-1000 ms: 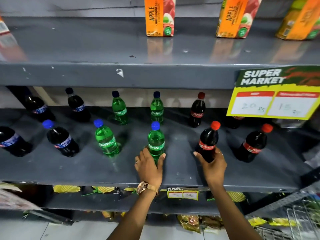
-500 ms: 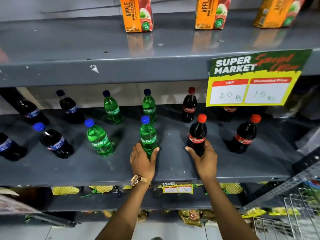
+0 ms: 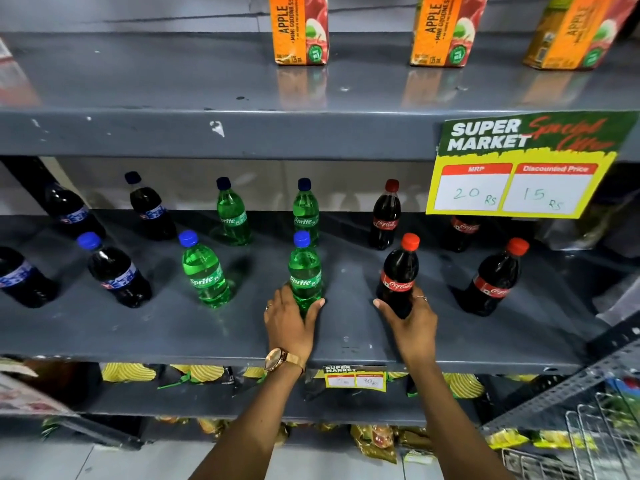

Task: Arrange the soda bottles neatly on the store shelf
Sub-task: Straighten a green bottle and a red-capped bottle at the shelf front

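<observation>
Left hand (image 3: 289, 320) is gripping the near Sprite bottle (image 3: 304, 271) base; right hand (image 3: 410, 322) is gripping the near Coca-Cola bottle (image 3: 398, 275) base.

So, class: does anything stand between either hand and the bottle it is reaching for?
Nothing visible does. The left hand already wraps the front Sprite bottle, and the right hand wraps the front Coca-Cola bottle.

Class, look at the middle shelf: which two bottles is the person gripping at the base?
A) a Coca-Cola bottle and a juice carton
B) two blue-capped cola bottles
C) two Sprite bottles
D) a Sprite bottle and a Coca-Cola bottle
D: the left hand wraps the front Sprite bottle, the right hand the red-capped Coca-Cola bottle.
</observation>
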A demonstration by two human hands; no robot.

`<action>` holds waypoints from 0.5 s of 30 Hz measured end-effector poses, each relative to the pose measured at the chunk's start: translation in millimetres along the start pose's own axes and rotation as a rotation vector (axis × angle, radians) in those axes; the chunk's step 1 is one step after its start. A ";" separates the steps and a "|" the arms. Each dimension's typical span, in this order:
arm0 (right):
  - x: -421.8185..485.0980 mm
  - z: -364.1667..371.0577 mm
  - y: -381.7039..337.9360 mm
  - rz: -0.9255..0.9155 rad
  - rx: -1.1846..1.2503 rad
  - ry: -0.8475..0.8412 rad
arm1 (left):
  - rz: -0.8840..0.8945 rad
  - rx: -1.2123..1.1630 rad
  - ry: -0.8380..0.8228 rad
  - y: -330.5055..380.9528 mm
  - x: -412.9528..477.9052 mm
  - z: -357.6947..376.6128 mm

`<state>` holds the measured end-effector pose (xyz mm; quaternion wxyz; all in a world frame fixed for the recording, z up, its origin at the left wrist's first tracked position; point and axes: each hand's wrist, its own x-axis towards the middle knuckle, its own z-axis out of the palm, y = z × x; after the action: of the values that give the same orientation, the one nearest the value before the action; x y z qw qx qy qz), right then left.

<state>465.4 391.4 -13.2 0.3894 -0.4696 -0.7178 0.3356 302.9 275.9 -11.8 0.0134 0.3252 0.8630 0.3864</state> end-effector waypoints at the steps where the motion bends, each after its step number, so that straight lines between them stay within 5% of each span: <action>1: 0.2 -0.5 -0.4 -0.002 0.008 -0.004 | 0.000 -0.008 0.001 -0.2 0.3 -0.1; 15: -1.9 -0.9 -2.3 0.007 0.015 -0.034 | -0.003 -0.064 -0.026 -3.1 1.9 -4.1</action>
<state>465.7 388.9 -11.3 0.3795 -0.4633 -0.7203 0.3501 298.5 272.8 -10.5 0.0356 0.3283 0.8505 0.4093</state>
